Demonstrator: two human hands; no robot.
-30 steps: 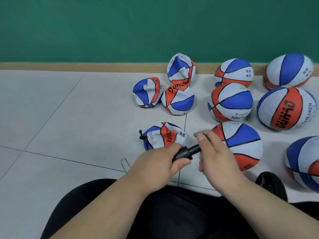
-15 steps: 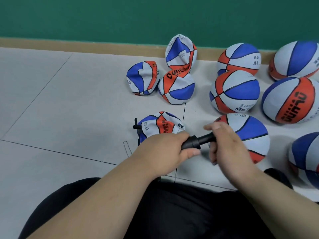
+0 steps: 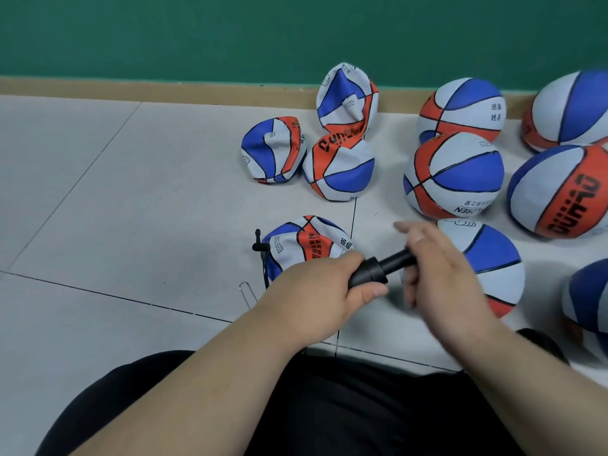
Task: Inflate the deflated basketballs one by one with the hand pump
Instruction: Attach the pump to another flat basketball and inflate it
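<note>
My left hand (image 3: 316,287) grips the barrel of a black hand pump (image 3: 378,268). My right hand (image 3: 437,274) holds the pump's rod end, which its fingers hide; the index finger sticks out. A thin black hose (image 3: 261,255) runs from behind my left hand to a deflated red, white and blue basketball (image 3: 306,245) on the floor just beyond. Three more crumpled basketballs (image 3: 339,169) lie further back. Behind my right hand sits an inflated basketball (image 3: 487,258).
Several inflated basketballs (image 3: 454,172) crowd the right side up to the green wall (image 3: 230,34). A bent metal wire (image 3: 246,296) lies on the grey floor tiles (image 3: 115,209) left of my left hand. My black-trousered legs (image 3: 329,406) fill the bottom.
My right hand has drawn the pump's rod further out to the right, exposing more of it. My left hand keeps its grip on the barrel. The camera has shifted slightly.
</note>
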